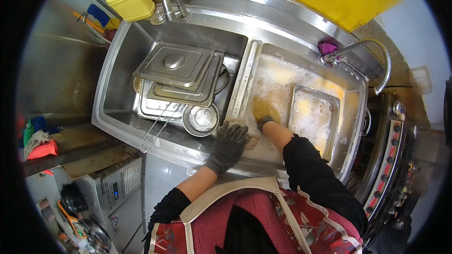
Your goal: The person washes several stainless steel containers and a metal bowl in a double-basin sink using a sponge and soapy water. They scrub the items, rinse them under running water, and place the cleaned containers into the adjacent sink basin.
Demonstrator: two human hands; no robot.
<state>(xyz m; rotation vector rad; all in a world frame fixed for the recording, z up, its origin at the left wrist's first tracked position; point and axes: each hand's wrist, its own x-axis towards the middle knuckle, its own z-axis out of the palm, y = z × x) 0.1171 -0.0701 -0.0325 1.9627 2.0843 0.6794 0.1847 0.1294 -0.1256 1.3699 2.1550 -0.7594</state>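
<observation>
My left hand [229, 145], in a dark glove, lies with its fingers spread on the divider between the two sink basins, beside a wet brownish cloth [251, 141]. Into the soapy water [275, 67] of the right basin dips my right hand [265, 121]; its fingers are under the surface, and what they touch is hidden. Right of that hand, a rectangular steel pan [296, 107] sits in the suds. Steel pan lids [197, 61] are stacked in the left basin, with a small long-handled saucepan [201, 119] in front of them, near my left hand.
Curved taps rise behind the left basin [166, 0] and right basin [385, 53]. A yellow jug [132, 1] stands at the back left corner, a purple cloth [327, 48] by the right tap. A stove with knobs [388, 162] is at the right, a steel appliance [116, 190] at the lower left.
</observation>
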